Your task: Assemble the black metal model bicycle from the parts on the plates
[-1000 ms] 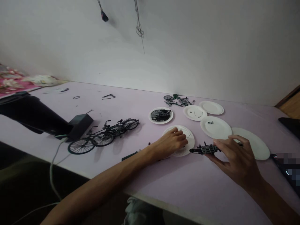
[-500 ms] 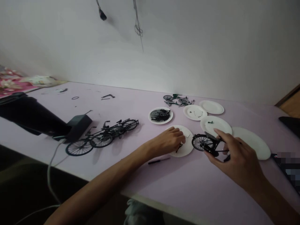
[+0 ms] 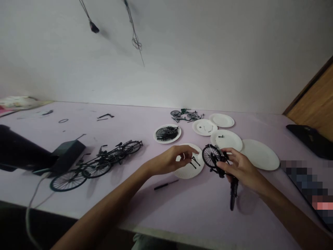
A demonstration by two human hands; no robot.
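My right hand (image 3: 241, 170) grips a black model bicycle (image 3: 212, 156) by its middle. One wheel faces left and the other hangs below my fingers, seen nearly edge-on. My left hand (image 3: 173, 159) hovers at the left side of a fluted white paper plate (image 3: 188, 174). Its index finger points over the plate toward the bicycle's wheel, the thumb is apart from it, and I see nothing held. Thin black parts (image 3: 194, 161) lie on that plate, partly under the fingers. A small screwdriver (image 3: 163, 185) rests on the table in front of my left hand.
Several model bicycles (image 3: 96, 168) stand at left beside a black box-like base (image 3: 69, 154). Black parts fill another paper plate (image 3: 155, 135); more parts (image 3: 187, 115) lie near the wall. White plates (image 3: 226, 135) spread at right, near a dark case (image 3: 310, 139).
The bicycle has turned in my right hand, so its second wheel now hangs downward. My left hand has lifted from the plate's parts and its index finger has stretched out. The view has shifted right.
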